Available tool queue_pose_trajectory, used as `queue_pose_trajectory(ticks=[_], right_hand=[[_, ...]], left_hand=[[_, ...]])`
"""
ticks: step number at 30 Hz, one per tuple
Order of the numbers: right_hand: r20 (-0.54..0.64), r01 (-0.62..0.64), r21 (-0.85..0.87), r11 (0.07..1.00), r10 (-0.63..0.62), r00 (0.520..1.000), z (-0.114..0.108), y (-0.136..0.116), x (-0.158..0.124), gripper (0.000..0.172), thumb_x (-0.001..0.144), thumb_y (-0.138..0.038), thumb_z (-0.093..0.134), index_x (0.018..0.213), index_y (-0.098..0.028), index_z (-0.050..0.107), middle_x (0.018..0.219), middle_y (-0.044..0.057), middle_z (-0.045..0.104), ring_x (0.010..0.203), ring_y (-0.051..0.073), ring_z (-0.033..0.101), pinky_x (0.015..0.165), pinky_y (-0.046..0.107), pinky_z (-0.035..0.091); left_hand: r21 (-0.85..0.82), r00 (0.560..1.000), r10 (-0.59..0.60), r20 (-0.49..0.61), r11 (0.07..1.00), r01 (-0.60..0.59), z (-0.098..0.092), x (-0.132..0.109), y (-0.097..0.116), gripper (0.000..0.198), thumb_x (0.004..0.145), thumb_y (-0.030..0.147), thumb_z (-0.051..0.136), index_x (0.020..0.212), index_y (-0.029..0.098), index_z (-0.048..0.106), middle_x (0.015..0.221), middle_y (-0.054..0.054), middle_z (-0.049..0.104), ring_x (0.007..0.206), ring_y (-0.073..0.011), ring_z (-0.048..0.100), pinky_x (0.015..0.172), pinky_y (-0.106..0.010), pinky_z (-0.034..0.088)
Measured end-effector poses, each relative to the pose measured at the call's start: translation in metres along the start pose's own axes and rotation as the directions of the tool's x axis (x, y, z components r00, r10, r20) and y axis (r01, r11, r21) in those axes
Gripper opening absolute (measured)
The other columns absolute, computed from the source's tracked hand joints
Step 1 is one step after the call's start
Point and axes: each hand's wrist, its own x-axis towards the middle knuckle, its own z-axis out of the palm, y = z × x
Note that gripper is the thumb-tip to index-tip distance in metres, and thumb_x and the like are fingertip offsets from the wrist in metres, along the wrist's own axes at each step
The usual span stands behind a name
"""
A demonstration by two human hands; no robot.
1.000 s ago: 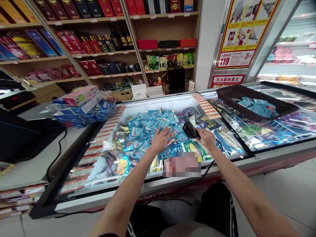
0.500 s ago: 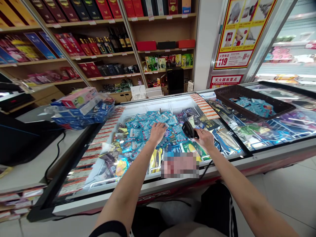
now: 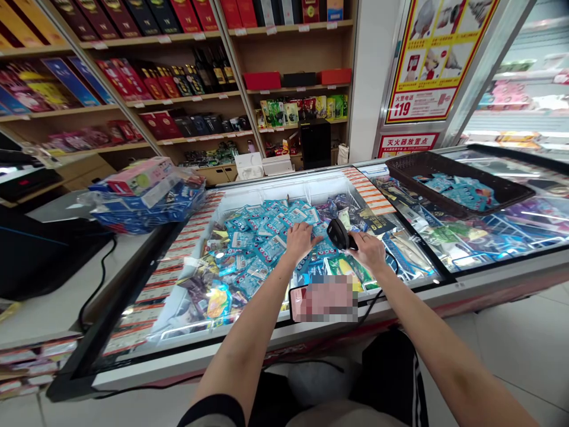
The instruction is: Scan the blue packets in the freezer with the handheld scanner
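Observation:
My right hand (image 3: 368, 251) is wrapped round the handle of a black barcode scanner (image 3: 339, 235), its head pointing left over the packets. Many small blue packets (image 3: 260, 228) lie in a loose pile on the glass top of a chest freezer (image 3: 146, 347). On the right part of this pile rests my left hand (image 3: 300, 242), palm down, thumb held away from the fingers. It touches packets, but what lies right under the fingers is hidden. A phone (image 3: 294, 305) with a blurred-out screen lies at the freezer's front edge, between my forearms.
A dark brown tray (image 3: 400, 169) with more blue packets stands on the freezer at the right. Plastic-wrapped boxes (image 3: 146, 201) are stacked at the left, beside a counter (image 3: 111, 279). The scanner's black cable (image 3: 371, 305) hangs over the front edge. Stocked shelves (image 3: 178, 101) stand behind.
My left hand has moved right, closer to the scanner. Some blue packets now lie further forward and to the left of it. My right hand and the scanner have barely moved.

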Motion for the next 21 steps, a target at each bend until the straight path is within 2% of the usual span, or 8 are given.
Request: queue_pose_trajectory(ticks=[5, 10, 14, 21], right_hand=[[0.019, 0.013, 0.004, 1.0, -0.013, 1.0, 0.0, 0.0, 0.0, 0.038, 0.087, -0.043, 0.051, 0.113, -0.016, 0.057, 0.089, 0.01, 0.064, 0.08, 0.022, 0.056, 0.069, 0.03, 0.036], [0.043, 0.067, 0.01, 0.998, -0.068, 0.997, -0.001, -0.001, -0.001, 0.038, 0.088, -0.042, 0.049, 0.115, -0.017, 0.056, 0.092, 0.009, 0.063, 0.083, 0.021, 0.056, 0.071, 0.03, 0.036], [0.072, 0.119, 0.007, 0.993, -0.119, 0.99, -0.001, -0.001, -0.002, 0.04, 0.088, -0.043, 0.049, 0.117, -0.016, 0.056, 0.093, 0.009, 0.063, 0.084, 0.021, 0.056, 0.073, 0.03, 0.036], [0.083, 0.137, 0.017, 0.99, -0.138, 0.987, -0.002, -0.003, -0.002, 0.039, 0.087, -0.038, 0.051, 0.118, -0.015, 0.055, 0.091, 0.009, 0.063, 0.083, 0.021, 0.056, 0.072, 0.031, 0.036]], left_hand=[[-0.104, 0.998, -0.058, -0.034, 0.993, 0.054, -0.003, -0.003, -0.013, 0.048, 0.08, 0.041, 0.06, 0.121, 0.021, 0.049, 0.115, -0.012, 0.058, 0.11, -0.0301, 0.048, 0.089, -0.041, 0.036], [-0.224, 0.995, -0.044, -0.092, 0.974, 0.022, -0.006, -0.011, -0.028, 0.044, 0.084, 0.031, 0.056, 0.124, 0.02, 0.041, 0.123, -0.012, 0.053, 0.115, -0.0257, 0.049, 0.09, -0.039, 0.038], [-0.219, 0.995, -0.048, -0.082, 0.975, 0.03, -0.004, -0.015, -0.028, 0.043, 0.085, 0.032, 0.054, 0.125, 0.02, 0.04, 0.125, -0.013, 0.052, 0.116, -0.0259, 0.049, 0.091, -0.04, 0.038], [-0.219, 0.994, -0.075, -0.081, 0.974, 0.056, -0.004, -0.016, -0.023, 0.044, 0.086, 0.033, 0.052, 0.126, 0.02, 0.04, 0.126, -0.013, 0.053, 0.114, -0.0257, 0.05, 0.091, -0.041, 0.038]])
